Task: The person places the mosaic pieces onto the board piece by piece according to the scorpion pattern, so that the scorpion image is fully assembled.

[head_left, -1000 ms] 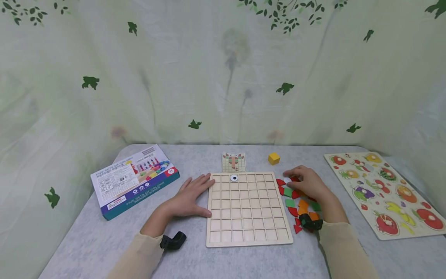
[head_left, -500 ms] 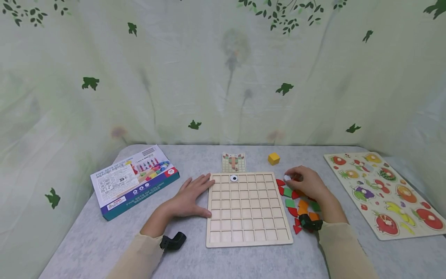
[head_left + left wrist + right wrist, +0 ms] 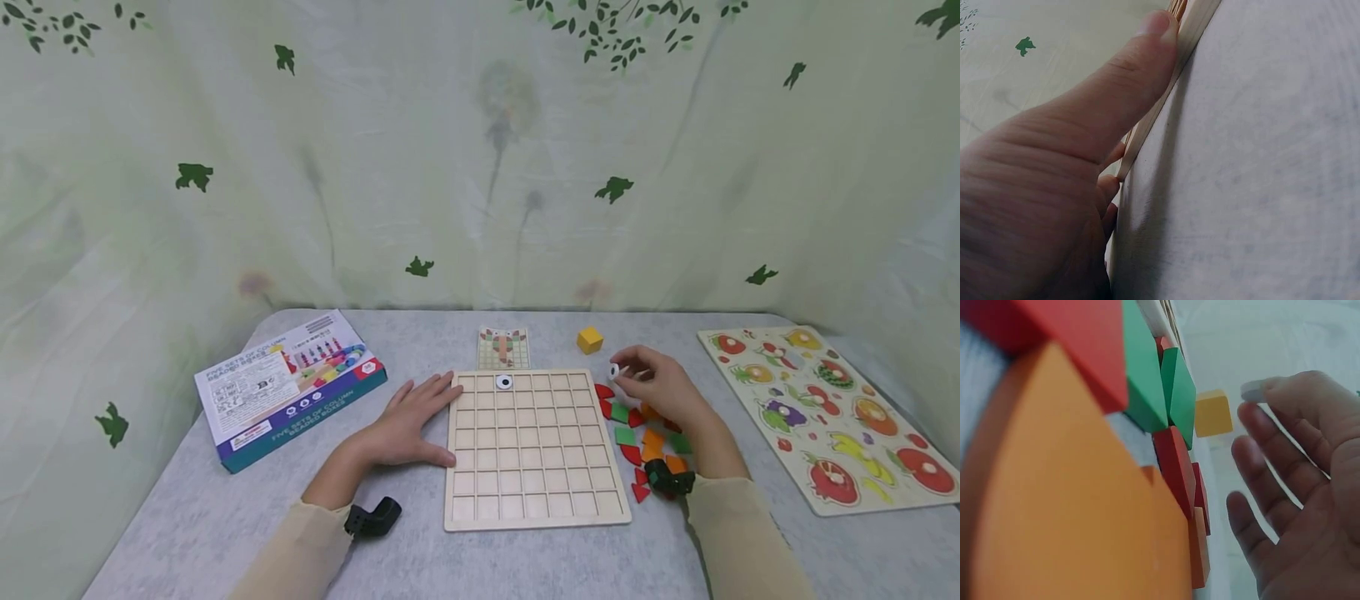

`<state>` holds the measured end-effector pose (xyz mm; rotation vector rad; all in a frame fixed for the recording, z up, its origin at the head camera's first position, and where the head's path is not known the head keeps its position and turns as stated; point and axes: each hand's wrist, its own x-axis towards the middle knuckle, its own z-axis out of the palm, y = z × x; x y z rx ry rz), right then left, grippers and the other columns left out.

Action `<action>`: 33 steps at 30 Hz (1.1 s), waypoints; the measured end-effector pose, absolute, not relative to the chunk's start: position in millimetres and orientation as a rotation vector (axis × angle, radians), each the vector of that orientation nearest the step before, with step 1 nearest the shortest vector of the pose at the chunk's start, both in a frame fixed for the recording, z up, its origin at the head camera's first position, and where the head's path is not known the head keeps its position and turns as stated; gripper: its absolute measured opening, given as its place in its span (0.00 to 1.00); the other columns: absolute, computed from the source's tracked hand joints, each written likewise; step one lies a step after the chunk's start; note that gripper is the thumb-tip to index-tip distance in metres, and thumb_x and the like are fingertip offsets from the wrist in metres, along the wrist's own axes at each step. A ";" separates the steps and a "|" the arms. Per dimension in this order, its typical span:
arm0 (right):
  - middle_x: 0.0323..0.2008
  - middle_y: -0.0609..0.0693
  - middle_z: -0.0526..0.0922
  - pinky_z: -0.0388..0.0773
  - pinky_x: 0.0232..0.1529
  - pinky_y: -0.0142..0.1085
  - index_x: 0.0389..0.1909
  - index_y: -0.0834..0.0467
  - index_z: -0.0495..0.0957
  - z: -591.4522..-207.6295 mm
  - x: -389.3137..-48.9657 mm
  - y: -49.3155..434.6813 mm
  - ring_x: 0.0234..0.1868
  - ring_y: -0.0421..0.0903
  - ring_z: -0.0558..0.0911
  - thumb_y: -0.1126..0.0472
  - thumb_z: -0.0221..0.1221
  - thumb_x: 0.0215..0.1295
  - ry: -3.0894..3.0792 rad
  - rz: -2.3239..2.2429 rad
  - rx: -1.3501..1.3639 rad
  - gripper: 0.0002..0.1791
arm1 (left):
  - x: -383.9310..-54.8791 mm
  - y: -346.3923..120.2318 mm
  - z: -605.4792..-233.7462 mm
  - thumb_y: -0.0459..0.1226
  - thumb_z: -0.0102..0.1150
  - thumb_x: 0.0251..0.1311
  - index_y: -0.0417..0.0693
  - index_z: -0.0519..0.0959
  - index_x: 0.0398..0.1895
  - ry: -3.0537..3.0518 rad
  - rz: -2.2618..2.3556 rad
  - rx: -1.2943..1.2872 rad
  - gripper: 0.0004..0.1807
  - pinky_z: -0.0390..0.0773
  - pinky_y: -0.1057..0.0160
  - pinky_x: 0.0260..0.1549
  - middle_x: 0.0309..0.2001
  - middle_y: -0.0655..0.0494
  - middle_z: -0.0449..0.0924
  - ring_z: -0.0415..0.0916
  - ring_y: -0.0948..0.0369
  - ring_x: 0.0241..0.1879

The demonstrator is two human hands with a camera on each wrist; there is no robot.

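The right hand (image 3: pixel 670 396) pinches a white eye disc (image 3: pixel 614 372) between thumb and fingertips, raised just beyond the board's far right corner, its black pupil turned toward the board. The left hand (image 3: pixel 408 425) lies with fingers spread, its fingertips and thumb touching the left edge of the wooden grid board (image 3: pixel 536 459). On that board, a second eye disc (image 3: pixel 504 382) sits in the far row, third cell from the left. Along the board's right edge lie loose pieces — green squares (image 3: pixel 625 436), red quarter-circles (image 3: pixel 631 454) and orange pieces (image 3: pixel 653 445), some under the right hand and wrist. At the board's far edge stands a pattern card (image 3: pixel 503 349); a yellow cube (image 3: pixel 589 340) rests near the desk's (image 3: pixel 420 567) far edge. Farther out, a beaded-boxes carton (image 3: pixel 291 390) lies toward the desk's far left corner — a fruit puzzle board (image 3: pixel 801 396) toward the far right.
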<state>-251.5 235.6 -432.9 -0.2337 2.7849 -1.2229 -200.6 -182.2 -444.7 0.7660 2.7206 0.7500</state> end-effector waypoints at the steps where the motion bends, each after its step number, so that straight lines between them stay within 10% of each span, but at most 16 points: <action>1: 0.50 0.54 0.81 0.78 0.53 0.42 0.56 0.53 0.76 -431.8 -251.3 235.3 0.49 0.51 0.77 0.55 0.62 0.69 2.778 -1.238 -0.243 0.18 | -200.7 -181.9 -444.5 0.61 0.73 0.48 0.53 0.55 0.79 2.721 0.748 0.764 0.58 0.33 0.36 0.76 0.82 0.50 0.43 0.39 0.47 0.81; 33: 0.54 0.55 0.81 0.81 0.45 0.37 0.57 0.57 0.78 -411.9 -266.8 158.7 0.41 0.46 0.83 0.65 0.60 0.67 2.568 -1.205 -0.543 0.17 | -202.0 -182.7 -445.1 0.62 0.72 0.47 0.53 0.55 0.80 2.716 0.745 0.762 0.59 0.33 0.36 0.76 0.82 0.51 0.42 0.38 0.47 0.81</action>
